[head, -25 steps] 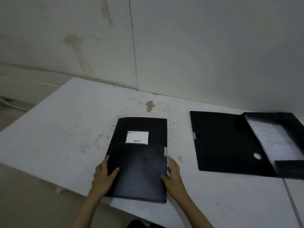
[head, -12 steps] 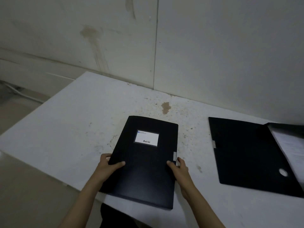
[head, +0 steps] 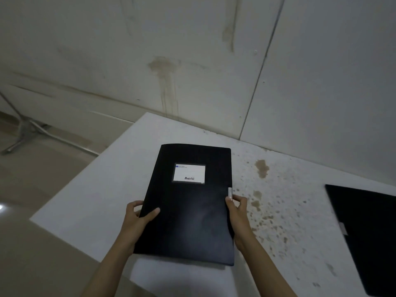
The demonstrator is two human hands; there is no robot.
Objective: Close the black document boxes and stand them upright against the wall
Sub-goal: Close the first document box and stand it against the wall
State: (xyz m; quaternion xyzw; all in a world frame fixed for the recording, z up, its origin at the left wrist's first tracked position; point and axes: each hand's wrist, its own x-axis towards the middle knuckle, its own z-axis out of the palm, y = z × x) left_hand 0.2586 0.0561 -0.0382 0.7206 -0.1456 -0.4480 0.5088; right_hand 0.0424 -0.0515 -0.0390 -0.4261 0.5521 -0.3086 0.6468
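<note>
Two hands grip the closed black document box [head: 188, 206] by its long edges; the left hand [head: 137, 219] clasps the left edge with the thumb laid across the cover and the fingers curled under it; the right hand [head: 239, 213] pinches the right edge just below the small silver clasp [head: 230, 192], thumb on the cover. That box sits over the near left part of the white table [head: 120, 183]; its near end juts past the table's front edge, and whether its far end touches the surface I cannot tell. A white label [head: 189, 173] with dark print shows in a clear pocket on the upper half of the cover; the print is too small to read. Right of the held box, well apart from it, a second black document box [head: 368, 232] lies flat on the table, cut off by the picture's right border, with a grey tab on its left edge; whether it is closed cannot be told. Brown stains [head: 261, 168] speckle the table between the two boxes. Beyond the held box rises the pale wall [head: 192, 61], streaked with a brownish drip mark; the box stands clear of it.
</note>
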